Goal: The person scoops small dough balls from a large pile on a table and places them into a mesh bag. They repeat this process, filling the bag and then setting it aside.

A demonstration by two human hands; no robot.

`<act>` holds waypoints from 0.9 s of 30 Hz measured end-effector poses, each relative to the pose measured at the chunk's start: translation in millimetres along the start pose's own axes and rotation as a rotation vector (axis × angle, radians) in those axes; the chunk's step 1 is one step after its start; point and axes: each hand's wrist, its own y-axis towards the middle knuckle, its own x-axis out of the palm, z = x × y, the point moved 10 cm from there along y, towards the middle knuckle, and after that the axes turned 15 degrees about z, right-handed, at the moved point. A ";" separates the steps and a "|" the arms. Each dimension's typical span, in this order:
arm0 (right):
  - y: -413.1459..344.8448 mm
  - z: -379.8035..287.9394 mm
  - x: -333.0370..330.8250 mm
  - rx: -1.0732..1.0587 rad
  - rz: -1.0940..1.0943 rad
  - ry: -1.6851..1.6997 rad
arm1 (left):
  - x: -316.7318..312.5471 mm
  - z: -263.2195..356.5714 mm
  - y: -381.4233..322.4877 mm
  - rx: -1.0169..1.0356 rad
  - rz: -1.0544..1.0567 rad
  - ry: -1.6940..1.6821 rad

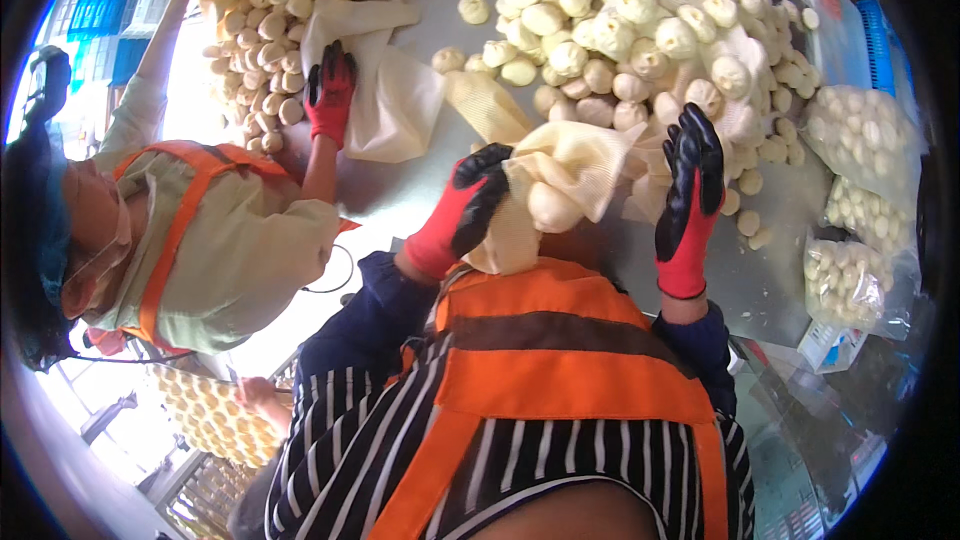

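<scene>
My left hand (466, 210), in a red glove with a black coated palm, grips the edge of a cream ribbed cloth (506, 236) in front of my chest. A pale round bun (555, 206) lies against this cloth. To the right, my right hand (690, 187), gloved alike, is raised with its fingers extended and holds nothing visible. Just beyond it a large heap of pale buns (615, 26) covers the metal table (765, 277), some of them lying on thin cloth.
At the left a co-worker (225, 240) rests a gloved hand on white cloth (390, 105), beside another heap of buns (262, 67). Clear bags filled with buns (847, 281) stand along the table's right side. Behind at lower left, another person's hand touches a tray of round pieces (217, 412).
</scene>
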 end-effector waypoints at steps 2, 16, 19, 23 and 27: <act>-17.5 -1.1 -11.2 -0.025 -0.120 0.073 | 4.6 20.0 -1.8 0.533 -0.088 0.312; -55.7 4.1 88.1 0.285 -0.697 0.235 | -56.1 56.0 -17.8 0.932 0.340 1.059; -0.5 -9.6 81.4 0.492 -0.592 0.454 | -140.6 72.5 8.4 0.682 0.609 0.866; 70.0 -72.3 41.8 -0.762 -0.389 0.005 | -149.2 89.7 20.2 0.760 0.611 1.343; 122.2 -35.6 -36.2 -0.491 0.141 -0.194 | -176.1 70.1 35.4 0.532 0.625 1.384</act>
